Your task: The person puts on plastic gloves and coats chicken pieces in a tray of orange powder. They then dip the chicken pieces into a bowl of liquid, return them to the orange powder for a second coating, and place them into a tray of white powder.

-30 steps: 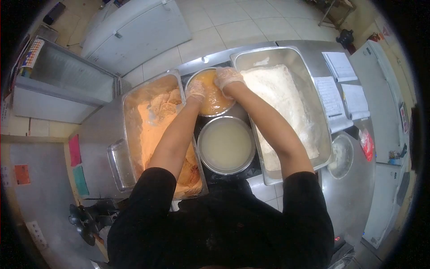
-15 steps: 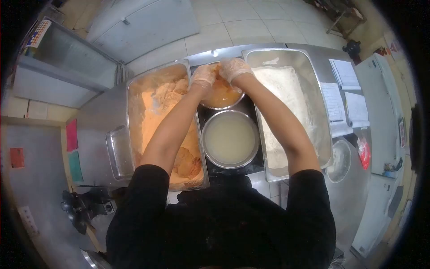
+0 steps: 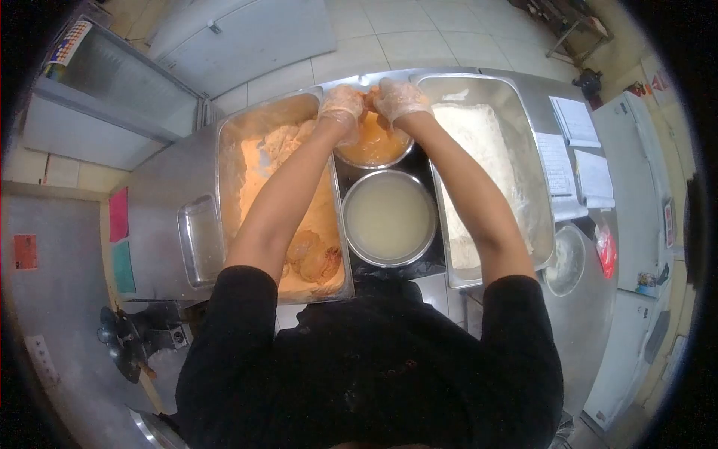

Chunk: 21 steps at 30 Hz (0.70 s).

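Observation:
Both my hands are in clear plastic gloves over the far metal bowl [image 3: 374, 161], which holds an orange-brown liquid. My left hand [image 3: 342, 105] and my right hand [image 3: 401, 99] are close together, fingers curled round an orange piece of marinated chicken [image 3: 370, 99] that is mostly hidden. Nearer to me stands a second metal bowl [image 3: 389, 263] of pale, cloudy liquid. On the left a deep steel pan [image 3: 348, 280] contains orange coating powder [image 3: 258, 176], with coated chicken pieces [image 3: 310, 258] in its near end. White flour [image 3: 475, 142] fills much of the right steel pan [image 3: 550, 258].
A small steel tray [image 3: 183, 247] sits left of the orange pan. Beyond the flour pan lie written papers [image 3: 553, 165], a clear bowl with white powder [image 3: 566, 262] and a red-and-white bag [image 3: 606, 243]. A white chest [image 3: 247, 49] stands on the tiled floor across the table.
The view has shifted slightly. My hands remain over the far bowl, still gripping the chicken, and have turned a little, with the right fingers now folded more over it.

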Each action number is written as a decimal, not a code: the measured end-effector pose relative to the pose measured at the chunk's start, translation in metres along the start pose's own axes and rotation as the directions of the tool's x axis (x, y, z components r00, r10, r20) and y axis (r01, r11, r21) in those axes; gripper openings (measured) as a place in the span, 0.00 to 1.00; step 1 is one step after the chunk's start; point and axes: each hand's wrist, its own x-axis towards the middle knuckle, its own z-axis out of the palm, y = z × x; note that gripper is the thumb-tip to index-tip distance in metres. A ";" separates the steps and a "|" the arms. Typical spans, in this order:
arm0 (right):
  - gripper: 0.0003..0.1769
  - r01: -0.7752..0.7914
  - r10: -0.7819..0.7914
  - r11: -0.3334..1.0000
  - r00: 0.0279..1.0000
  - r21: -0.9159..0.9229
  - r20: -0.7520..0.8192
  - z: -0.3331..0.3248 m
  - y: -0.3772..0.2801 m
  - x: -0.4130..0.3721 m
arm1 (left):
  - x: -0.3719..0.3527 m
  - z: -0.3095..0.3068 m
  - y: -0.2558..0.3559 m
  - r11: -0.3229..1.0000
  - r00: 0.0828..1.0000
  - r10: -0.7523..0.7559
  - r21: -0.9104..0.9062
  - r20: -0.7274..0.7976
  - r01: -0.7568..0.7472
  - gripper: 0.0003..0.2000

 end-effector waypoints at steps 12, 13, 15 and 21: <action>0.28 0.042 -0.060 0.994 0.981 -0.099 -0.186 0.000 -0.011 -0.021 | 0.009 -0.001 -0.008 0.999 0.997 0.043 0.025 -0.068 -0.041 0.13; 0.20 -0.025 0.023 0.999 0.995 -0.021 -0.098 -0.006 -0.013 -0.018 | 0.007 -0.003 -0.007 0.999 0.998 0.016 -0.042 -0.053 -0.018 0.13; 0.22 -0.093 0.094 0.995 0.995 0.043 -0.015 -0.024 -0.014 -0.009 | 0.009 -0.016 -0.005 0.998 0.994 0.011 -0.063 -0.109 -0.018 0.19; 0.25 -0.110 0.140 0.980 0.974 0.167 -0.180 -0.038 -0.016 -0.012 | -0.006 -0.040 -0.009 0.981 0.954 0.194 0.015 -0.230 -0.196 0.25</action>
